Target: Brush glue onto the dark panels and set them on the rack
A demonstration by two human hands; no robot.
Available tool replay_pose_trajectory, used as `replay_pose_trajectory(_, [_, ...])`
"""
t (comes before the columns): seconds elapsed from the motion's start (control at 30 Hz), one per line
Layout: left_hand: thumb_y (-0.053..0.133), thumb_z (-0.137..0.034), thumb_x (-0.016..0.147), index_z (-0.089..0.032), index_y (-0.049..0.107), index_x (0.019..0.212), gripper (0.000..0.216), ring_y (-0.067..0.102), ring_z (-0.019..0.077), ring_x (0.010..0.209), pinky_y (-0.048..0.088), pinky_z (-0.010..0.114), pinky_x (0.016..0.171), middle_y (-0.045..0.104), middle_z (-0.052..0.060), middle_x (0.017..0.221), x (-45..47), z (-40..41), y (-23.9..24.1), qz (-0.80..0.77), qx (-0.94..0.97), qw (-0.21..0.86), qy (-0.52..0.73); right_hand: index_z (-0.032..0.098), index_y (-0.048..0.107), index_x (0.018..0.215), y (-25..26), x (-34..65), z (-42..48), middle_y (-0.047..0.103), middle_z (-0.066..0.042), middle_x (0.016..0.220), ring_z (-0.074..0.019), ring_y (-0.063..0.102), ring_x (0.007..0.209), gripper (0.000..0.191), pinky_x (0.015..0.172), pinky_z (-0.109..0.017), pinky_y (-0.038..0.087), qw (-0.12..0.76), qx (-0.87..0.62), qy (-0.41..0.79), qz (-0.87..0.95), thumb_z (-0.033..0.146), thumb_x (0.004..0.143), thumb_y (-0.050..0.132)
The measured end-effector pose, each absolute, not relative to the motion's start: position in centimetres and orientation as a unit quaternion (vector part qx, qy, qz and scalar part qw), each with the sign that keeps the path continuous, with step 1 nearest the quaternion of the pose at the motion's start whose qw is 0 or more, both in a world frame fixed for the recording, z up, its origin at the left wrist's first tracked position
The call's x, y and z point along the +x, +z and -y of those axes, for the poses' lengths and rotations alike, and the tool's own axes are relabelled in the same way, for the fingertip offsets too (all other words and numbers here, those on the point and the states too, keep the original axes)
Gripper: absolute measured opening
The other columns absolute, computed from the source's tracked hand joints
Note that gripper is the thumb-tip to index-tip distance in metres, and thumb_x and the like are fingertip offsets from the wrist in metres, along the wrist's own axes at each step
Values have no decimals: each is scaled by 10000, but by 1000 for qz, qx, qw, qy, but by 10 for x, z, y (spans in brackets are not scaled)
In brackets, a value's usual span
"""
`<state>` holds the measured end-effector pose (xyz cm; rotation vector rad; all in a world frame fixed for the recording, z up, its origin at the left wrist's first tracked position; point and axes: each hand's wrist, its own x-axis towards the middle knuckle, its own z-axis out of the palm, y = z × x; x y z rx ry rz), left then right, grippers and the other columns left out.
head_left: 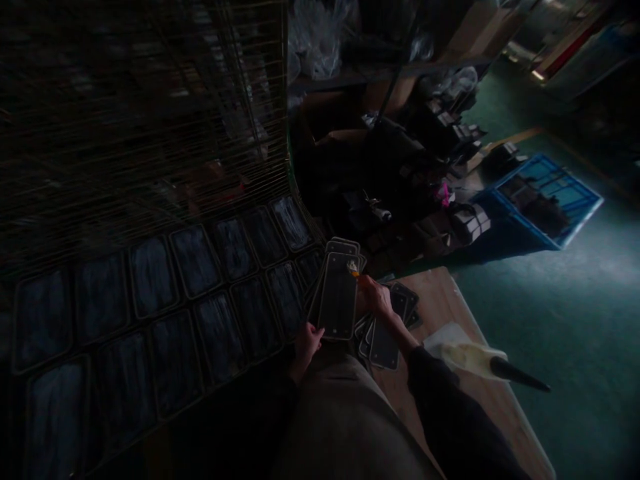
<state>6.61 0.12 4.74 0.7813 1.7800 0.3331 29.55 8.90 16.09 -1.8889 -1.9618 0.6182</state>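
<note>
My left hand (307, 340) pinches the lower left corner of a dark rectangular panel (336, 300) with a pale rim and small marks at its corners. More such panels (343, 245) show beneath it, fanned out. My right hand (377, 297) is closed on a small brush (354, 272) with an orange handle. Its whitish tip is at the panel's upper right corner, and whether it touches is hard to tell. Under my right forearm lies a loose pile of dark panels (385, 343) on a wooden board (440, 293).
Streaky, white-smeared panels (153, 277) lie in rows on the left, before a wire mesh rack (240, 120). A pale yellow container (467, 360) with a long black tapered end lies at the board's right edge. Beyond stand a blue crate (520, 230) and a cluttered shelf (350, 77).
</note>
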Motion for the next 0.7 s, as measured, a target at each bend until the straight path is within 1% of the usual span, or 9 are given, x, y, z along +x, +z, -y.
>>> replay_pose_trajectory(0.13, [723, -288, 767, -189, 459, 732, 284, 621, 141, 415, 422, 183, 403, 550, -48, 503, 65, -2, 46, -727, 280, 605, 163, 204, 623, 1062, 167, 295, -76, 679, -40, 882, -141, 597, 696, 283, 567, -204, 353, 168, -664, 223, 694, 224, 910, 385])
replay_pose_trajectory(0.23, [704, -319, 791, -191, 440, 767, 294, 663, 168, 472, 507, 228, 456, 592, -25, 543, 62, -3, 47, -703, 236, 643, 192, 203, 614, 1105, 174, 296, -87, 676, -50, 941, -149, 608, 755, 309, 595, -205, 372, 180, -669, 214, 688, 206, 911, 373])
replay_pose_trajectory(0.3, [702, -351, 792, -195, 428, 785, 315, 684, 184, 513, 546, 262, 496, 612, -14, 575, 61, -4, 48, -689, 210, 660, 211, 193, 620, 1099, 175, 296, -99, 674, -58, 950, -154, 604, 748, 308, 587, -211, 368, 178, -670, 208, 690, 215, 916, 373])
replay_pose_trajectory(0.47, [737, -356, 757, -189, 432, 814, 353, 687, 208, 513, 578, 331, 524, 624, -4, 586, 61, -6, 50, -666, 167, 687, 237, 177, 612, 1092, 166, 287, -99, 678, -73, 966, -160, 598, 719, 292, 555, -222, 338, 131, -667, 226, 698, 260, 930, 384])
replay_pose_trajectory(0.53, [716, -325, 781, -184, 438, 821, 314, 688, 209, 518, 585, 340, 538, 632, 4, 582, 60, -7, 52, -659, 158, 694, 245, 174, 609, 1076, 163, 282, -82, 679, -73, 957, -155, 599, 703, 280, 542, -219, 326, 119, -667, 235, 697, 265, 931, 388])
replay_pose_trajectory(0.7, [658, -246, 824, -169, 459, 825, 213, 691, 198, 531, 594, 335, 570, 656, 22, 598, 59, -5, 59, -649, 151, 700, 257, 195, 606, 1039, 162, 268, -22, 672, -39, 863, -133, 595, 640, 261, 521, -210, 310, 102, -659, 270, 695, 287, 949, 379])
